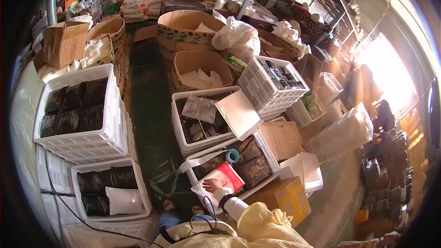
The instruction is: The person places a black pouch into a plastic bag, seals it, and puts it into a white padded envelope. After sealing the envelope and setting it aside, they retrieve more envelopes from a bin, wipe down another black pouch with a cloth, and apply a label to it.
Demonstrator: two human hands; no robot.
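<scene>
My right hand [212,185] reaches forward from a pale sleeve with a dark band at the wrist. Its fingers look spread, lying flat on a red and white packet [228,173]. That packet rests over the near left part of a white crate [273,155] with dark, plastic-wrapped blocks [256,171] in it. Just above the packet, a teal tape roll [233,156] sits on the crate's contents. A whitish strip [206,159] extends left from near the roll. My left hand does not show.
Left, a stack of white crates [76,144] holds black bags, and a lower crate [147,202] has black bags plus one white bag [124,200]. A black cable [78,216] crosses the lower left. Cardboard boxes [280,197] flank the right; large round cartons [202,57] stand behind.
</scene>
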